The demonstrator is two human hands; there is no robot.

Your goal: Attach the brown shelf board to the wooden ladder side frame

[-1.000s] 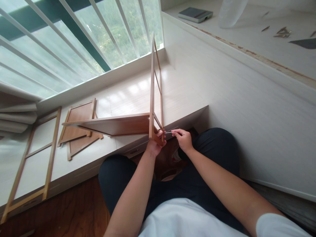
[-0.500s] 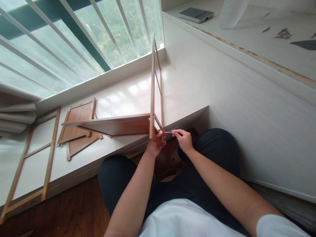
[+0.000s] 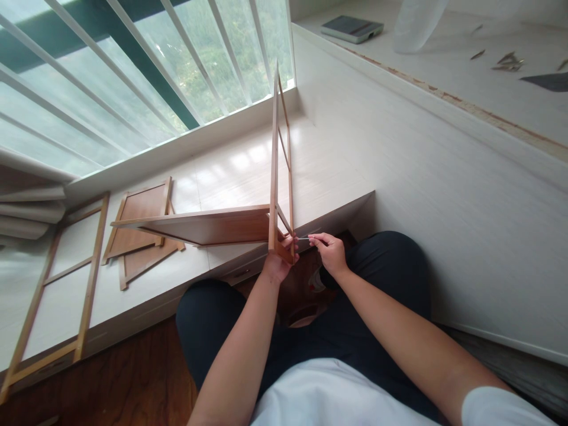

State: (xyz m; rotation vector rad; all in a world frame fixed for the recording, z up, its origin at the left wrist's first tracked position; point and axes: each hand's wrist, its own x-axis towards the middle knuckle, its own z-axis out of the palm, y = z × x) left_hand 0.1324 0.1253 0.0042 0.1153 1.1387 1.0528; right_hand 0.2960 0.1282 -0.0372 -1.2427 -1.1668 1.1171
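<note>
- The left hand (image 3: 276, 266) is closed around the lower corner of an upright frame (image 3: 274, 177), a thin wooden ladder-like piece that stands on edge and rises toward the window (image 3: 133, 77).
- A flat panel (image 3: 208, 226) meets the frame at that same corner and runs out to the left, level, above the platform (image 3: 248, 171).
- The right hand (image 3: 331, 251) pinches a thin metal tool (image 3: 303, 238) between thumb and fingertips; its tip points at the outer face of the corner, just beside the left fingers. What sort of tool it is cannot be told.
- Handling, as a judgement: the frame looks light but springy, with slim rails that could twist or crack at the joints. It is best held low at the corner, where rail and panel meet, as the left grip has it now.
- The panel looks stiff and light; its far end hangs free, so the joint carries its weight.
- The tool is small and smooth, likely to slip, so a fingertip pinch close to the work suits it.
- On the platform to the left lie 1 more frame (image 3: 57, 290) and some flat panels (image 3: 142, 228), well apart from both hands.
- On the raised ledge (image 3: 444, 89) at top right lie a dark device (image 3: 352, 26) and small scattered bits (image 3: 510, 59).
</note>
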